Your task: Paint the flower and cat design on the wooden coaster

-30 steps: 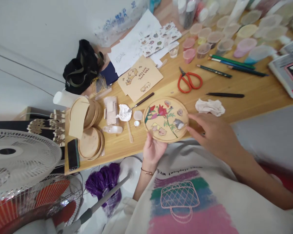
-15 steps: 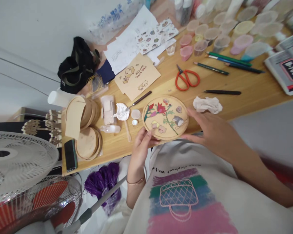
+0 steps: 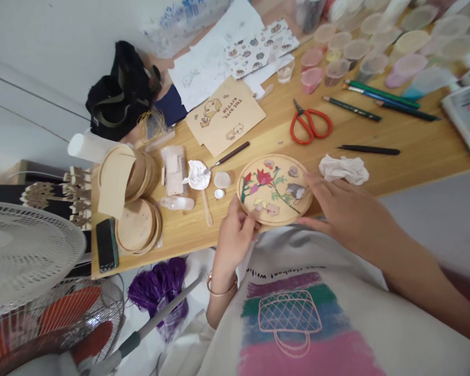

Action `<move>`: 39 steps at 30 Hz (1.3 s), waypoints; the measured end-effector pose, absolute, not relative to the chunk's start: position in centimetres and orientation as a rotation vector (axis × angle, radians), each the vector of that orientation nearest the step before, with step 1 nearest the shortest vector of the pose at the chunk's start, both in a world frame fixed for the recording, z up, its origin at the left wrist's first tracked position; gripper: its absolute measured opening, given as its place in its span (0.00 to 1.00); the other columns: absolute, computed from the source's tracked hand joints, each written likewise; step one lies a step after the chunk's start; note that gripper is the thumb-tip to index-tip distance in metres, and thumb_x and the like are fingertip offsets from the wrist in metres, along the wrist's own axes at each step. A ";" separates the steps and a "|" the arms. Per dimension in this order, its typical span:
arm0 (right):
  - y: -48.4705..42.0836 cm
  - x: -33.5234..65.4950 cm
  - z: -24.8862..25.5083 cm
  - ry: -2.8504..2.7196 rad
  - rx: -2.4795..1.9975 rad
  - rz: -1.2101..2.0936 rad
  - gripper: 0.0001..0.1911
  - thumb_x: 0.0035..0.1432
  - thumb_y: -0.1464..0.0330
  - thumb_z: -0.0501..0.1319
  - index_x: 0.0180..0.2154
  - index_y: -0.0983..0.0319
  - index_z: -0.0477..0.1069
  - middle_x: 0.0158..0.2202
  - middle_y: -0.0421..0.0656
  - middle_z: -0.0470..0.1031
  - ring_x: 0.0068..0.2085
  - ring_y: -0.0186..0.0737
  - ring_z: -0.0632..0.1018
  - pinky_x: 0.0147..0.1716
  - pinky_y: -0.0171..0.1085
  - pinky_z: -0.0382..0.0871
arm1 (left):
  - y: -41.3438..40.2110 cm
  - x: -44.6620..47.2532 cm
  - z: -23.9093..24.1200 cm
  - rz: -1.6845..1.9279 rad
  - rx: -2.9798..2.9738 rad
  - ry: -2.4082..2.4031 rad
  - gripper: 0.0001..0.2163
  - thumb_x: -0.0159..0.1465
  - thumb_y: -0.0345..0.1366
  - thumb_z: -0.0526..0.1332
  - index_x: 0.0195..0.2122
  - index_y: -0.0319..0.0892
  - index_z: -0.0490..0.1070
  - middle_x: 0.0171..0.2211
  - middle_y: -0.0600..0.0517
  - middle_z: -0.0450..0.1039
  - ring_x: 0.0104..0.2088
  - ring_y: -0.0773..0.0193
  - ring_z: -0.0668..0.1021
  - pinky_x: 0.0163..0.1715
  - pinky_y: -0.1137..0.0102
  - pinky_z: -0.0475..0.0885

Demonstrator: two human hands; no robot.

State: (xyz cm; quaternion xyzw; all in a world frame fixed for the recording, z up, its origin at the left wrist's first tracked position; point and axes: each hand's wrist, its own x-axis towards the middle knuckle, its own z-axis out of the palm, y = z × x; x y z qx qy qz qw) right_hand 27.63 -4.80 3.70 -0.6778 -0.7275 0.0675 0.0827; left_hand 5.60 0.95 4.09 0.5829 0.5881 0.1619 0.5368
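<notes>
A round wooden disc (image 3: 276, 177) painted with red flowers, green stems and small stuck-on pieces lies at the near edge of the wooden table (image 3: 407, 146). My left hand (image 3: 235, 237) grips its near-left rim, thumb on top. My right hand (image 3: 342, 209) holds the right rim, fingers curled around the edge. A crumpled white tissue (image 3: 343, 168) lies just right of the disc, close to my right fingers.
Red scissors (image 3: 310, 125), pencils (image 3: 379, 102), a black pen (image 3: 370, 150), several pastel paint cups (image 3: 337, 62), a printed wooden card (image 3: 226, 116), paper sheets, stacked blank wooden discs (image 3: 135, 201), a phone (image 3: 106, 244), a black bag (image 3: 119, 94). A standing fan (image 3: 27, 261) stands at left.
My left hand has shifted up along the disc's left rim and taken a firmer hold. My right hand has closed in on the right rim. The view has drifted slightly.
</notes>
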 end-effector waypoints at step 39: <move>-2.2 29.8 5.9 -2.235 -2.350 0.512 0.33 0.59 0.50 0.52 0.64 0.51 0.59 0.41 0.42 0.82 0.33 0.51 0.80 0.23 0.40 0.58 | 4.0 3.9 7.8 -0.660 2.318 1.348 0.24 0.72 0.40 0.51 0.69 0.51 0.56 0.30 0.48 0.80 0.29 0.56 0.81 0.29 0.68 0.70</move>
